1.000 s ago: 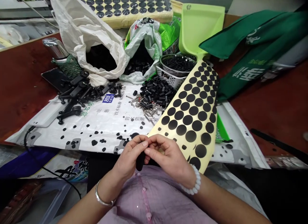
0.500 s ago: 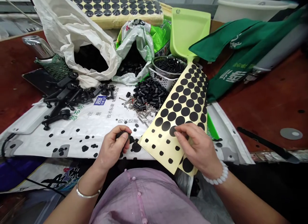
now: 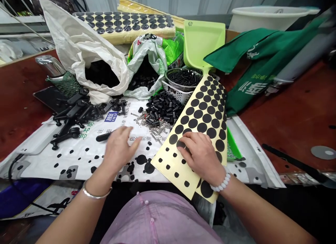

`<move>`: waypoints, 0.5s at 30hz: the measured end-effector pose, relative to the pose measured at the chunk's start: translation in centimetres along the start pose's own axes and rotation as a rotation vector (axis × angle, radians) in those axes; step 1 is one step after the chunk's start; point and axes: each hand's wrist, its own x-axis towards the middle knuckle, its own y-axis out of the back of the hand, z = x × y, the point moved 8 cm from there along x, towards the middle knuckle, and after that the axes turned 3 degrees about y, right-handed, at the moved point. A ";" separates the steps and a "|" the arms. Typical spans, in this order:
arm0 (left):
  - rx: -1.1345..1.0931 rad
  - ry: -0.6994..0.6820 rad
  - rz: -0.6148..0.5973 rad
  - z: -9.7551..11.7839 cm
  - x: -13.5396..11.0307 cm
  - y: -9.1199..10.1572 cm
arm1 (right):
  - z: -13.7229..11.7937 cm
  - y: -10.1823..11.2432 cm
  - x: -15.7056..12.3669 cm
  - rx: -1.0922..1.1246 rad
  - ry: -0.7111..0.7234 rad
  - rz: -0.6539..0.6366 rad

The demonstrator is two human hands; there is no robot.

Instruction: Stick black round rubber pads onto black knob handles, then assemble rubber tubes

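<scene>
My left hand [image 3: 118, 148], with a silver bangle at the wrist, is over the white printed sheeting, its thumb and fingers apart. Close beyond its back is a black elongated plastic piece [image 3: 103, 136], partly covered by the hand. My right hand [image 3: 201, 153], wearing a white bead bracelet, rests on a pale yellow sheet of round black stickers [image 3: 164, 163]. Its curled fingertips touch a black round sticker [image 3: 180, 143] near the lower rows, with a gap between thumb and fingers. Below are small black dots on the same sheet.
Black arm-like parts [image 3: 70, 114] lie at the left. Black caps [image 3: 168, 106] and small metal pieces [image 3: 154, 125] are heaped in the middle. Behind stand a white sack [image 3: 102, 51], a basket [image 3: 181, 95], a light green dustpan [image 3: 204, 41] and a dark green bag [image 3: 249, 62].
My left hand, closed around a black piece before, has moved forward and left and opened; a black piece now shows beside it. My right hand has slid left on the sticker sheet.
</scene>
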 end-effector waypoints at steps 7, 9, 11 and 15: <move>-1.129 0.161 -0.508 7.0 -0.2 -8.7 | 0.2 0.5 -0.6 0.101 0.011 0.067; -1.243 0.220 -0.574 7.9 0.1 -9.1 | 0.3 0.7 -0.7 0.118 0.010 0.092; -1.294 0.239 -0.643 8.6 0.1 -8.7 | 0.4 0.9 -0.7 0.124 0.000 0.121; -1.487 0.306 -0.770 9.7 -1.2 -7.7 | 0.8 1.1 -0.5 0.103 -0.034 0.150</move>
